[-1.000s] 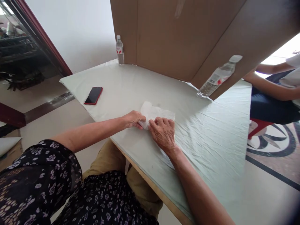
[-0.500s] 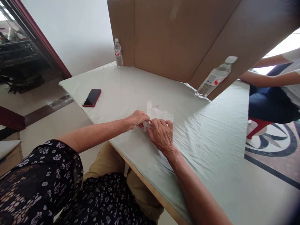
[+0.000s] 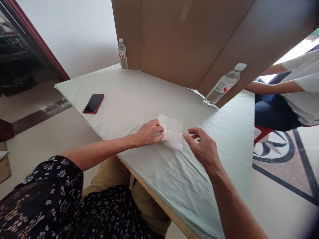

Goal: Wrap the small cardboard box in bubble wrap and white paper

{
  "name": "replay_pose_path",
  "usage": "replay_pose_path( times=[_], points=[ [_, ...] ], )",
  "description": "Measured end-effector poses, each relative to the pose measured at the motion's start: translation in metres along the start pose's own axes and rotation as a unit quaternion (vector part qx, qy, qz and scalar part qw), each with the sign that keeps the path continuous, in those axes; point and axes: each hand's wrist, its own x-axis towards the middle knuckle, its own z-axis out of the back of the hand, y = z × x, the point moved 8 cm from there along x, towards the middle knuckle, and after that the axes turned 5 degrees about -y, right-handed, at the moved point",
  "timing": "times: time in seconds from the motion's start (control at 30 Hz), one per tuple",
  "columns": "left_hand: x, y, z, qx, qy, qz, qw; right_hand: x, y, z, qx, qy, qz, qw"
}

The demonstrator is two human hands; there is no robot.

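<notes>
A thin, white, see-through sheet (image 3: 174, 133) lies on the pale cloth of the table (image 3: 139, 99). On its left edge my left hand (image 3: 150, 132) rests with curled fingers, gripping the white material there; whether anything else is under those fingers is hidden. Just right of the sheet, my right hand (image 3: 203, 146) is raised a little, its thumb and fingers apart and nothing between them. The sheet's right part shows uncovered between the two hands.
A phone with a red edge (image 3: 93, 103) lies at the table's left. A bottle (image 3: 122, 54) and a larger tilted bottle (image 3: 224, 85) stand by a tall cardboard panel (image 3: 174, 39). Beyond it at right sits another person (image 3: 279, 103).
My right hand has let go of the white material and moved right, its fingers opening. More of the sheet now shows. The whole view has shifted slightly.
</notes>
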Motion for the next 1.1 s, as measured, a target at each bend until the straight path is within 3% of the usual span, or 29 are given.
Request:
replay_pose_path(
  times=[0.1, 0.2, 0.33, 0.47, 0.63, 0.83, 0.97, 1.1],
  points=[
    [-0.006, -0.005, -0.006, 0.021, -0.014, -0.073, 0.997, -0.010, -0.033, -0.011, -0.004, 0.115, -0.126, 0.985],
    [-0.009, -0.006, -0.010, 0.037, -0.013, -0.104, 0.994, -0.019, -0.037, -0.030, 0.015, 0.164, -0.194, 0.967],
    [-0.008, -0.009, -0.011, 0.082, 0.003, -0.119, 0.990, -0.015, -0.029, -0.043, -0.001, 0.149, -0.219, 0.964],
    [-0.004, -0.010, -0.012, 0.101, 0.040, -0.125, 0.986, -0.010, -0.036, -0.032, -0.079, 0.106, -0.182, 0.974],
    [0.000, -0.007, -0.014, 0.077, 0.079, -0.121, 0.987, -0.017, -0.046, -0.030, -0.091, 0.143, -0.189, 0.967],
    [-0.002, -0.006, -0.015, 0.056, 0.062, -0.130, 0.988, -0.018, -0.039, -0.045, -0.008, 0.186, -0.276, 0.943],
    [-0.005, -0.003, -0.017, 0.033, 0.018, -0.137, 0.990, -0.023, -0.039, -0.052, 0.064, 0.189, -0.333, 0.922],
    [-0.009, 0.001, -0.020, 0.007, -0.026, -0.137, 0.990, -0.022, -0.031, -0.042, 0.014, 0.172, -0.323, 0.930]
  ],
)
